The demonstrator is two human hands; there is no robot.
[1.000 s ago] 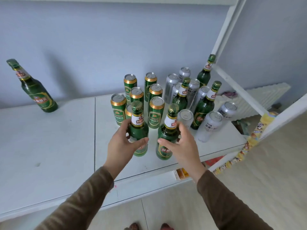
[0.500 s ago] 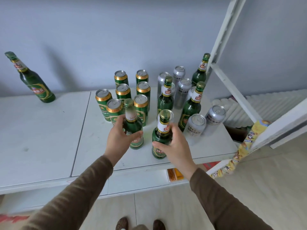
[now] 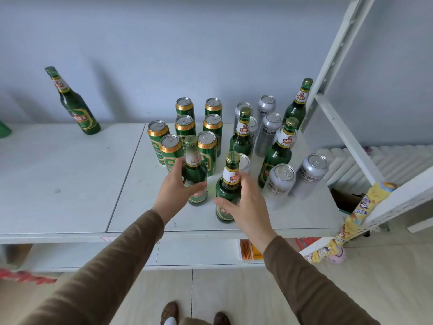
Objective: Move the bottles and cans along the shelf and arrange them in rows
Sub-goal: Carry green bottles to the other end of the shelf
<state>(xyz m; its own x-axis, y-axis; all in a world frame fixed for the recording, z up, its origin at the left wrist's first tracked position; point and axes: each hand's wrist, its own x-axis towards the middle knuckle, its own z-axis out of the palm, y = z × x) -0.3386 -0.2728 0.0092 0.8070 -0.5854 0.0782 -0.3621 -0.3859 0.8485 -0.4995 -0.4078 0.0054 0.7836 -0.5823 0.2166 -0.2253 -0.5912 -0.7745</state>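
Head view: two green beer bottles on the shelf (image 3: 70, 184) are being gripped, the blurred left bottle (image 3: 195, 174) by the left hand (image 3: 174, 191), the right bottle (image 3: 226, 191) by the right hand (image 3: 246, 205).

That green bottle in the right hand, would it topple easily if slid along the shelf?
Probably, if pushed high up: the bottle is tall with a narrow base. The right hand holds it at mid-body, which should steady it. It looks like glass, so likely stiff, slippery and breakable against the crowded silver cans.
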